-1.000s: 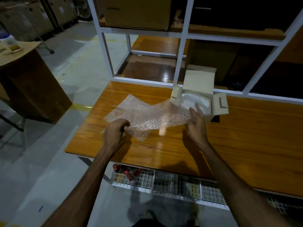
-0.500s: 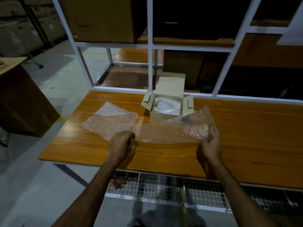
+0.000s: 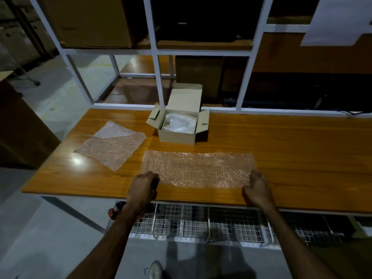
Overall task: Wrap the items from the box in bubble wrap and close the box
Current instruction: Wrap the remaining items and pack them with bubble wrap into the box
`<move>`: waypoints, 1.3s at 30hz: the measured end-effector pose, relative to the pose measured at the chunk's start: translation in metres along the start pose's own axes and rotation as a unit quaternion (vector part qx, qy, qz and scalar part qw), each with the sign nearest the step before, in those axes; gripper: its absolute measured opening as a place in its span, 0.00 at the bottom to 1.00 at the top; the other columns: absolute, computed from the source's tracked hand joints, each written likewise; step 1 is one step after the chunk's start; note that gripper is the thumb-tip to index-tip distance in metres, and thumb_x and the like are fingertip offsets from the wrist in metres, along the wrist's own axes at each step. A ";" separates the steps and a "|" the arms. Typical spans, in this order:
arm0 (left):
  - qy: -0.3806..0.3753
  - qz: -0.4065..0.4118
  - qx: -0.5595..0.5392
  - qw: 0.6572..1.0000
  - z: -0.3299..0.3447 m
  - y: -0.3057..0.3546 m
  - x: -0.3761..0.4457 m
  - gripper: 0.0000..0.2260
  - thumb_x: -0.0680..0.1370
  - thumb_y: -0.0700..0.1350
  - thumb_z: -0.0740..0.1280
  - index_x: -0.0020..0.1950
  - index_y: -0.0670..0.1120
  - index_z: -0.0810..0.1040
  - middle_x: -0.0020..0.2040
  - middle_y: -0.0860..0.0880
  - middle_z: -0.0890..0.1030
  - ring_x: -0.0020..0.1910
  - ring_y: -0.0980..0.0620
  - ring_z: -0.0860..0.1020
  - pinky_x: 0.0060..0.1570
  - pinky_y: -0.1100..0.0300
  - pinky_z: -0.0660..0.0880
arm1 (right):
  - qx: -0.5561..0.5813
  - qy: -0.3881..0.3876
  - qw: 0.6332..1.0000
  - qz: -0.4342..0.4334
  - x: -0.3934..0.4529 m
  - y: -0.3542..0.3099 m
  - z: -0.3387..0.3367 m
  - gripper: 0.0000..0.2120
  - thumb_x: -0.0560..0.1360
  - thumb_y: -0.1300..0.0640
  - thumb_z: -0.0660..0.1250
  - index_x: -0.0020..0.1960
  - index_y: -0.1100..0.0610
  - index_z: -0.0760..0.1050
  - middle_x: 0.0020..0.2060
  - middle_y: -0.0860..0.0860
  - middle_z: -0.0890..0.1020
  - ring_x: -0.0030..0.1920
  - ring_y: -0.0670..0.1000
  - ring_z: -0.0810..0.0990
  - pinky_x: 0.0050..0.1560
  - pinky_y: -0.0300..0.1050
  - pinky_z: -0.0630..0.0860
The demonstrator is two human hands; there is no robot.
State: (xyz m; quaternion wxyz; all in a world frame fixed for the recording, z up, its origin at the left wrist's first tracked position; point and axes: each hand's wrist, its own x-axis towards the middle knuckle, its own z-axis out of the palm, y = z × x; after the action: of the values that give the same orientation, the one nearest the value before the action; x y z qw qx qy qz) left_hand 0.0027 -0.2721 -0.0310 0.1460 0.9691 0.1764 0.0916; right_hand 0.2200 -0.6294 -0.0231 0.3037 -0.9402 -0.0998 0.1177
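Note:
An open cardboard box (image 3: 177, 135) stands at the back middle of the wooden table (image 3: 291, 158), flaps spread, with a pale plastic-covered item (image 3: 178, 123) inside. A sheet of bubble wrap (image 3: 198, 168) lies flat on the table in front of the box. My left hand (image 3: 144, 188) pinches its near left corner and my right hand (image 3: 256, 188) pinches its near right corner, fingers curled. More bubble wrap (image 3: 111, 144) lies flat to the left, apart from both hands.
A white metal shelf frame (image 3: 159, 77) rises behind the table, with cardboard boxes (image 3: 88, 21) on its upper level. A wire mesh rack (image 3: 201, 224) sits under the table's front edge. A brown cabinet (image 3: 18, 127) stands at the left.
The sheet held up between my hands has come down and now lies flat on the table. Both hands moved toward the near edge. The view shifted right.

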 end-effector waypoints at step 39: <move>-0.102 -0.058 0.076 0.990 0.045 0.026 0.086 0.41 0.79 0.76 0.35 0.86 0.55 0.41 0.86 0.47 0.39 0.85 0.46 0.38 0.83 0.41 0.40 | -0.220 -0.028 0.964 -0.143 0.052 -0.033 0.066 0.40 0.80 0.24 0.34 0.85 0.43 0.39 0.84 0.49 0.37 0.84 0.53 0.35 0.83 0.63 0.38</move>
State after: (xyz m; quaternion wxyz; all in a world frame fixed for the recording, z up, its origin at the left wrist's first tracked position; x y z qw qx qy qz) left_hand 0.1001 -0.2751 -0.0546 0.0944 0.9698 0.2229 -0.0302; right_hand 0.2470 -0.5534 -0.0632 0.0997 -0.9561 -0.2654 0.0746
